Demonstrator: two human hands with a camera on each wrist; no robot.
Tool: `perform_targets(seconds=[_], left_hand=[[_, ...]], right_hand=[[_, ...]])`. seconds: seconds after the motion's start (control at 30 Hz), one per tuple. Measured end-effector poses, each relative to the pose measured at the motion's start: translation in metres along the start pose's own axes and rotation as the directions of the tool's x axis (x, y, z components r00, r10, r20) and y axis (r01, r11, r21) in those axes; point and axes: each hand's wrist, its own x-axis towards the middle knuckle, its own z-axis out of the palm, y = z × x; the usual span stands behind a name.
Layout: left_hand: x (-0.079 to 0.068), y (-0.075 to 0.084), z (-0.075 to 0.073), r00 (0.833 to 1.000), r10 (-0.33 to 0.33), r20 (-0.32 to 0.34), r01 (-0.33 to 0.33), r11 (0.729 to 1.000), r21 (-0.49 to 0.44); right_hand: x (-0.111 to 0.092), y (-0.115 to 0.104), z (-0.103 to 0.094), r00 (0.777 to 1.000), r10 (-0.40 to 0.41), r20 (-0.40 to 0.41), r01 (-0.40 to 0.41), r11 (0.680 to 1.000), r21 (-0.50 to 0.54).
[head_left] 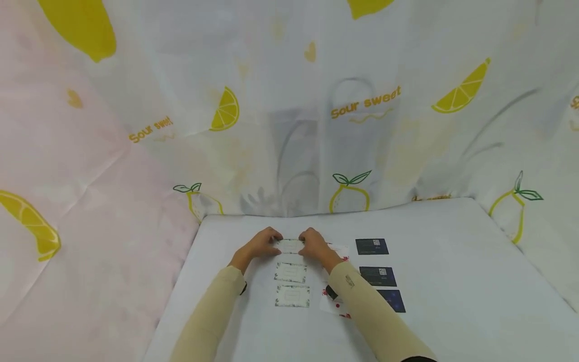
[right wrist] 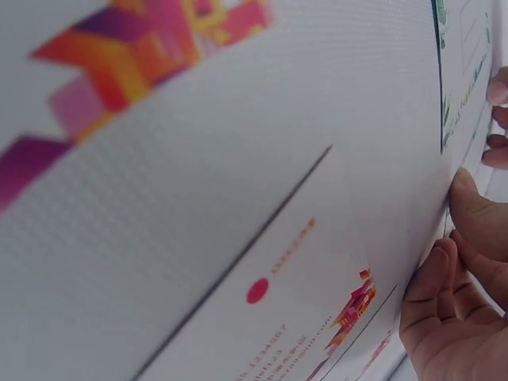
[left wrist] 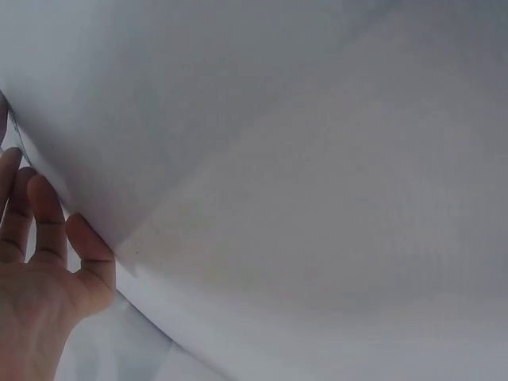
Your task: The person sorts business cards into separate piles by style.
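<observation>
A white card with a leafy printed border (head_left: pixel 290 246) lies flat at the far end of a column. My left hand (head_left: pixel 264 242) holds its left edge, thumb at the near corner and fingers at the far one. At the right edge my right hand (head_left: pixel 315 245) holds it the same way. Nearer to me lie a second leafy card (head_left: pixel 290 272) and a third one (head_left: pixel 292 296). In the right wrist view, the thumb and fingers of my right hand (right wrist: pixel 464 298) are bent at the tabletop; in the left wrist view the card is hardly visible beside my left hand (left wrist: pixel 48 270).
White cards with red print (head_left: pixel 340 250) form a column partly under my right forearm. Further right are a black card (head_left: pixel 372 246), another black card (head_left: pixel 379 276) and a dark blue card (head_left: pixel 393 300). A lemon-print curtain (head_left: pixel 289 151) hangs behind the white table (head_left: pixel 475 281).
</observation>
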Motion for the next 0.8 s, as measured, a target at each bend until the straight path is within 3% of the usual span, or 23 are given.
perform_targets(seconds=[0.43,0.6,0.8], left_hand=[[0.001,0.01,-0.012,1.0,0.001,-0.009,-0.001,1.0,0.028],[0.001,0.005,-0.006,0.999,0.043,-0.016,-0.043,0.999,0.006],[0.001,0.001,0.002,1.0,-0.01,-0.006,0.009,1.0,-0.022]], right_hand=[[0.002,-0.004,-0.004,0.999,-0.012,-0.035,0.014,0.999,0.052],[-0.001,-0.001,-0.003,0.999,-0.006,-0.035,0.006,1.0,0.0],[-0.004,0.003,0.001,1.0,0.02,-0.01,-0.019,0.999,0.045]])
